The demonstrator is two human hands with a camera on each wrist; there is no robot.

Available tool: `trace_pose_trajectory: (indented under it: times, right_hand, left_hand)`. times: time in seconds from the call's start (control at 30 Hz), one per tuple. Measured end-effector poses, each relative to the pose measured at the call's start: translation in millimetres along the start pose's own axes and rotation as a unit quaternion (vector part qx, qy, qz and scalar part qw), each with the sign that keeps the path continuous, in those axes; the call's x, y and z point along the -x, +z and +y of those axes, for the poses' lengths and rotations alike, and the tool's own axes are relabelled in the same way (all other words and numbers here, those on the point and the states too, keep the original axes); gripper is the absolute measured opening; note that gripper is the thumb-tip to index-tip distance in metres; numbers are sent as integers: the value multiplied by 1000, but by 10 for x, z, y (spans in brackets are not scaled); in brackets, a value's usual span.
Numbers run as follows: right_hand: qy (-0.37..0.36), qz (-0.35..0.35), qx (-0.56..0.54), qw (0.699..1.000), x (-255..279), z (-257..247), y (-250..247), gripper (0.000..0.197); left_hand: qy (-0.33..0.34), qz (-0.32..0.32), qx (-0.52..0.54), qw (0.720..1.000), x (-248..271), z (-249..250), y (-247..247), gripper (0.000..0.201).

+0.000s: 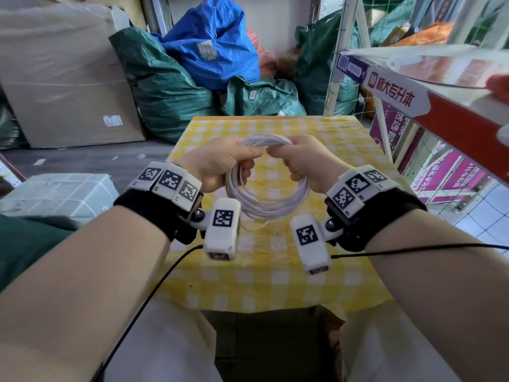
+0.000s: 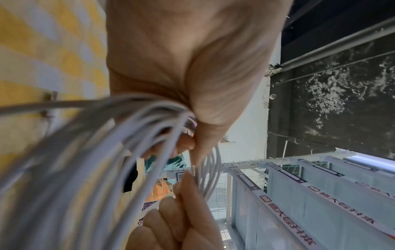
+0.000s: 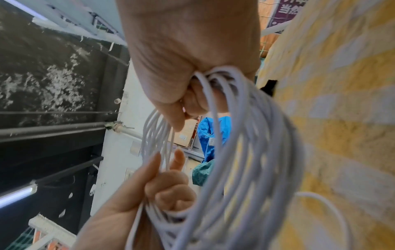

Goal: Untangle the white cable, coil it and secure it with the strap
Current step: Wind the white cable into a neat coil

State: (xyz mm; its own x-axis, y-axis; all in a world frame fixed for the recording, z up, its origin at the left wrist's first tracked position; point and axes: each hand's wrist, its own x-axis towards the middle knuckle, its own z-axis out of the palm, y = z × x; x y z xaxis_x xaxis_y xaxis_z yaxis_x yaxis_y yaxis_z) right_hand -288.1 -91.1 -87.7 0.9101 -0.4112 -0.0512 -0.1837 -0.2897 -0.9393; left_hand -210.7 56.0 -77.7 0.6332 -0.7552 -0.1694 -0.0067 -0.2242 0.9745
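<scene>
Forearms nearest; both hands gripping the coil over the yellow checked table (image 1: pixel 330 139).

Left hand (image 1: pixel 220 164) at 10 o'clock, right hand (image 1: pixel 305 161) at 2 – each clenched on the white cable (image 1: pixel 264 202). Coiling looks complete; strap not visible – locate it next.

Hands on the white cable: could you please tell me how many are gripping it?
2. The left hand grips the coil's top left, the right hand its top right, holding the white cable above the table.

head cam looks forward-down over both forearms at the checked table (image 1: pixel 275 271); each wrist cam sits tight under its palm, facing fingerward; all three share the white cable (image 1: pixel 264 199) coil
</scene>
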Motion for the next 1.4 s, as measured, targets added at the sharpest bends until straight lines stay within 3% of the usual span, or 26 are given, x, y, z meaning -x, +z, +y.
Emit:
trace_pose_trajectory:
  times: [0.1,0.2,0.3,0.5,0.63,0.73,0.83,0.93,1.17,1.3,1.4]
  right_hand:
    - [37,68,-130,989,-30,13,-41,18]
    - [57,68,-201,976,-33,33,-54,20]
    - [51,25,-154,986,-38,65,-53,16]
    - [10,-37,-13,999,35,-4,-17,16]
    - [10,-35,13,999,56,-26,32,15]
    - [26,26,-80,996,16,-6,37,13]
    - [67,92,-206,972,-32,21,16,15]
    - [91,110,-292,946,-59,46,26,8]
    - [122,88,-436,887,-100,83,31,27]
    - [138,52,-440,886,-119,101,45,30]
    - [134,2,-406,904,-84,83,19,32]
  left_hand:
    - [7,11,75,997,14,-35,-42,10]
    - [28,23,159,987,4,-69,-12,23]
    - [25,31,176,984,-9,-75,14,29]
    - [-13,-2,28,1000,-3,-40,39,23]
    - [-13,-11,29,999,3,-24,49,14]
    - [10,8,82,997,7,-52,29,6]
    - [27,23,160,987,24,-76,26,5]
    - [43,37,176,983,23,-85,35,6]
    - [67,20,194,979,-1,-97,20,8]
    - [60,19,203,977,1,-69,3,16]
    - [72,31,279,957,-33,-70,0,23]
